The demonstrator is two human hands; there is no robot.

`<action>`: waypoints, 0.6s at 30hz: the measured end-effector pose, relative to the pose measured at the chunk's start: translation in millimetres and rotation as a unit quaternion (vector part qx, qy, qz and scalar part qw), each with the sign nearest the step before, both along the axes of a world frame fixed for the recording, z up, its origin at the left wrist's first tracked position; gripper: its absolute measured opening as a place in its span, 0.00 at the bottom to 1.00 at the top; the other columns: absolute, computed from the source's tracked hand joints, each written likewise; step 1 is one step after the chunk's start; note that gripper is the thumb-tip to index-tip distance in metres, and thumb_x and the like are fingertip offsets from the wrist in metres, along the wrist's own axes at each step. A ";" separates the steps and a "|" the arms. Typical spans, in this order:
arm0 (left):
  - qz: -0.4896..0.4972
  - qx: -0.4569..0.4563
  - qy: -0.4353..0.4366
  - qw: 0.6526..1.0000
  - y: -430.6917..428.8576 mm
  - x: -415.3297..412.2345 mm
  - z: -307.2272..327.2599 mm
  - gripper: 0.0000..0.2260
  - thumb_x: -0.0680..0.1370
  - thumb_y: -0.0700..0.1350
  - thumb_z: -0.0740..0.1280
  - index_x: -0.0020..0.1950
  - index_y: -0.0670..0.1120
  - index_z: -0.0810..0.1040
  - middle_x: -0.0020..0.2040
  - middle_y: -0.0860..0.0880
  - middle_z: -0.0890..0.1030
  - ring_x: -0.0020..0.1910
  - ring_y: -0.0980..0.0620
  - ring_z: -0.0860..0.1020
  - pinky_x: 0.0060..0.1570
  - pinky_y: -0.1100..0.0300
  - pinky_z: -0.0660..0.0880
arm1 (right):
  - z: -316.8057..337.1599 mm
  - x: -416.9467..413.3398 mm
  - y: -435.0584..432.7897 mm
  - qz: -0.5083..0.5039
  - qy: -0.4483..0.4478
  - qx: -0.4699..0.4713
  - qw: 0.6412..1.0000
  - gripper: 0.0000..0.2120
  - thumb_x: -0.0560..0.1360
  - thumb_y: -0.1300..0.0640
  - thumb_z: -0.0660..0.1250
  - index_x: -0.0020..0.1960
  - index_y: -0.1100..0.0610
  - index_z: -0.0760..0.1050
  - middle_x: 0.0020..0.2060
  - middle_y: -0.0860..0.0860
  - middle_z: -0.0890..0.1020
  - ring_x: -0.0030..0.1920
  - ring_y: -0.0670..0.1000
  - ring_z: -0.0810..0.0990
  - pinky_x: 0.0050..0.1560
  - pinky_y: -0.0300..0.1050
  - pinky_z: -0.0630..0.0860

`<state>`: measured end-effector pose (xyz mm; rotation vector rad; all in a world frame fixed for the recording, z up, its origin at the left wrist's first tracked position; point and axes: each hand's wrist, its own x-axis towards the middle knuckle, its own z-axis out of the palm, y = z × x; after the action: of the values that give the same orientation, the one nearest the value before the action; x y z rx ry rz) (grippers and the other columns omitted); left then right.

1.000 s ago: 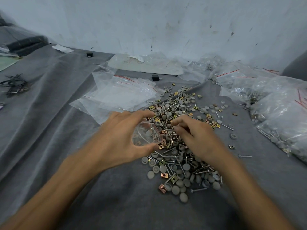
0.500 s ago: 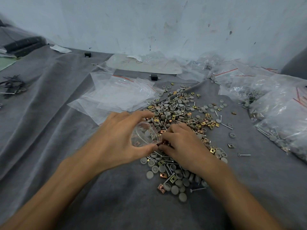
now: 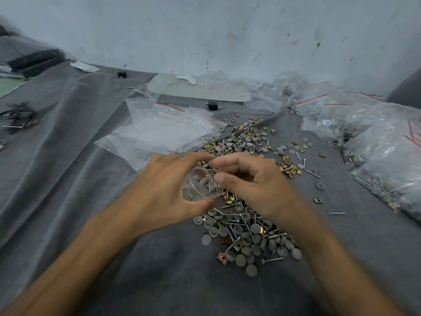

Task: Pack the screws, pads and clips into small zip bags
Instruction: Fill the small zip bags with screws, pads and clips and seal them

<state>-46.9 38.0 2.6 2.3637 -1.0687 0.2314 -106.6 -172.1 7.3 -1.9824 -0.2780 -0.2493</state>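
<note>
My left hand (image 3: 164, 190) grips a small clear zip bag (image 3: 196, 185) and holds its mouth open toward the right. My right hand (image 3: 248, 183) is at that mouth with curled fingers, thumb and forefinger pinching a few screws (image 3: 209, 184) that poke into the bag. Under and around both hands, a loose pile (image 3: 246, 226) of grey round pads, silver screws and brass square clips lies on the grey cloth (image 3: 68, 179). Part of the pile is hidden by my right hand.
A stack of empty zip bags (image 3: 164, 131) with red seal lines lies behind my left hand. Filled bags (image 3: 387, 156) are heaped at the right. A single screw (image 3: 336, 213) lies apart at the right. Black ties (image 3: 18, 115) lie far left; the wall stands behind.
My right hand has lifted off the pile with screws and come up to the bag's mouth. My left hand has kept the bag in about the same place.
</note>
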 end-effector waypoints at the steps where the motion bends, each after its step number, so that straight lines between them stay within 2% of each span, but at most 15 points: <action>1: 0.000 -0.009 0.003 1.000 0.6 1.8 0.4 0.33 0.68 0.72 0.67 0.71 0.62 0.68 0.59 0.62 0.80 0.59 0.62 0.76 0.62 0.56 0.71 | -0.2 2.1 -2.8 -0.013 -0.002 0.003 1.000 0.09 0.78 0.58 0.72 0.56 0.48 0.82 0.44 0.46 0.86 0.44 0.45 0.85 0.45 0.42 0.82; 3: -0.003 -0.045 0.040 0.998 4.9 6.1 2.0 0.35 0.67 0.71 0.70 0.71 0.62 0.69 0.56 0.64 0.81 0.58 0.67 0.77 0.57 0.66 0.73 | -3.1 6.4 -14.1 -0.073 -0.015 -0.025 0.997 0.08 0.79 0.57 0.70 0.56 0.46 0.82 0.43 0.43 0.85 0.42 0.40 0.83 0.40 0.37 0.78; 5: -0.003 -0.091 0.087 0.992 12.5 12.6 4.9 0.35 0.67 0.70 0.73 0.71 0.61 0.69 0.52 0.66 0.82 0.55 0.70 0.78 0.48 0.76 0.73 | -7.8 10.0 -27.2 -0.133 -0.002 -0.129 0.983 0.07 0.80 0.54 0.69 0.56 0.44 0.81 0.43 0.39 0.83 0.43 0.37 0.80 0.43 0.34 0.74; 7: 0.011 -0.129 0.113 0.985 21.9 22.2 7.0 0.35 0.65 0.66 0.76 0.70 0.61 0.71 0.51 0.64 0.83 0.52 0.67 0.80 0.47 0.74 0.74 | -16.1 12.2 -38.4 -0.156 0.045 -0.266 0.950 0.09 0.81 0.49 0.67 0.60 0.43 0.79 0.53 0.38 0.81 0.56 0.41 0.78 0.56 0.45 0.76; 9: 0.034 -0.175 0.134 0.975 32.3 32.9 8.1 0.33 0.64 0.66 0.77 0.67 0.62 0.73 0.51 0.63 0.84 0.52 0.64 0.82 0.51 0.69 0.73 | -22.4 11.5 -42.7 -0.146 0.107 -0.371 0.911 0.14 0.81 0.44 0.64 0.65 0.43 0.76 0.64 0.44 0.78 0.69 0.51 0.71 0.69 0.54 0.69; 10: 0.046 -0.195 0.146 0.969 37.7 37.9 8.5 0.33 0.64 0.67 0.77 0.66 0.62 0.74 0.51 0.61 0.84 0.51 0.62 0.82 0.51 0.67 0.74 | -23.5 11.0 -43.1 -0.141 0.125 -0.398 0.898 0.16 0.81 0.42 0.63 0.67 0.43 0.75 0.67 0.46 0.76 0.71 0.53 0.69 0.72 0.56 0.66; 12: 0.066 -0.220 0.168 0.959 47.2 45.7 9.2 0.34 0.63 0.68 0.77 0.66 0.61 0.75 0.50 0.58 0.85 0.49 0.59 0.84 0.48 0.66 0.77 | -23.0 10.5 -42.9 -0.136 0.137 -0.403 0.894 0.18 0.80 0.41 0.63 0.68 0.42 0.74 0.69 0.47 0.74 0.71 0.54 0.69 0.72 0.57 0.67; 18: 0.075 -0.247 0.198 0.946 53.9 51.0 10.5 0.34 0.62 0.66 0.79 0.66 0.60 0.76 0.50 0.55 0.86 0.48 0.54 0.85 0.52 0.56 0.81 | -26.0 13.0 -42.6 -0.148 0.117 -0.377 0.907 0.11 0.80 0.44 0.66 0.61 0.43 0.78 0.62 0.47 0.76 0.62 0.51 0.74 0.60 0.53 0.74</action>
<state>4.1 91.9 13.1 1.9224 -0.5580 0.0604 -93.6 -214.6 -18.7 -2.7994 0.1147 -0.0936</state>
